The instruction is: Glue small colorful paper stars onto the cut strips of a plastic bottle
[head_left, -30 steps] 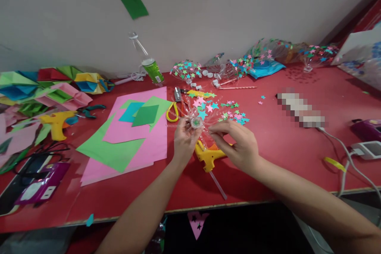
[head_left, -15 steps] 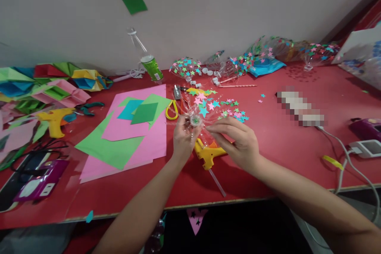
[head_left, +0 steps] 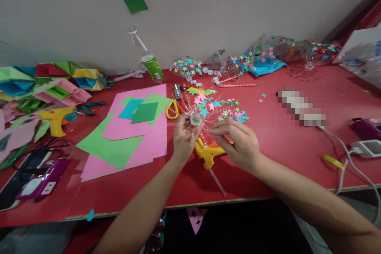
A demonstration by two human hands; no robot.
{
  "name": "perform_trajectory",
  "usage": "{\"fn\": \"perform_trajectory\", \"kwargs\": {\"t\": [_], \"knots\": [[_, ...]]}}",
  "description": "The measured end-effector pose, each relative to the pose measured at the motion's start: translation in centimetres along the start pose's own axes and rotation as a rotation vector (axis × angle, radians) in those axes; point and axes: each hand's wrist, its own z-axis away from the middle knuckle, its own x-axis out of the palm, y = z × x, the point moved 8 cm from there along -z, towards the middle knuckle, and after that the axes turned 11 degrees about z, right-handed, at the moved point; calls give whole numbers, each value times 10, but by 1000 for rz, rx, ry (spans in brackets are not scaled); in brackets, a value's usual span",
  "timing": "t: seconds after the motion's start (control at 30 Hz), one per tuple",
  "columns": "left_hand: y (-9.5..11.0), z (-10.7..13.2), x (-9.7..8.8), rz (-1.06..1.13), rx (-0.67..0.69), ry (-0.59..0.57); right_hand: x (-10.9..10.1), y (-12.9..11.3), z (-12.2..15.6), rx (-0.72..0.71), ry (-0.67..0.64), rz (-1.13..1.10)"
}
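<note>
My left hand [head_left: 185, 139] is closed around a clear plastic bottle top [head_left: 195, 119], whose thin strips fan outward. Pink, blue and green paper stars [head_left: 203, 112] show among the strips on its far side. Just right of it, the thumb and fingers of my right hand [head_left: 236, 139] are pinched together beside the strips. What lies between these fingertips is too fine to make out. Below both hands, a yellow glue gun [head_left: 209, 154] lies on the red table with a clear glue stick [head_left: 218, 182] sticking out. Yellow-handled scissors [head_left: 172, 110] lie beyond my left hand.
Pink and green paper sheets [head_left: 119, 151] lie to the left, near a second yellow glue gun [head_left: 56, 119] and folded paper shapes [head_left: 59, 91]. A green-labelled bottle [head_left: 151, 66] leans at the wall. Star-covered plastic pieces [head_left: 186, 65] line the back. A white cable [head_left: 339, 139] runs at right.
My right hand has shifted very slightly to the right, its fingers still pinched. My left hand holds the bottle top in the same place.
</note>
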Motion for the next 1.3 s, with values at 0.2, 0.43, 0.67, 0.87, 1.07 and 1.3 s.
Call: {"fn": "perform_trajectory", "kwargs": {"t": [0.2,0.43,0.67,0.87,1.07,1.3], "knots": [[3,1,2,-22,15,-15,-3,5,-1,14,14,70],[0,0,0,-28,7,-5,-8,11,-3,84,56,59],[-5,0,-4,-18,-12,3,-24,6,-6,-27,177,164],[-8,0,-5,35,-23,0,-22,-7,-2,-154,177,369],[-4,1,-6,37,-44,49,-21,-3,-3,-112,178,326],[-9,-4,-8,96,-77,96,-29,19,-3,77,210,246]]}}
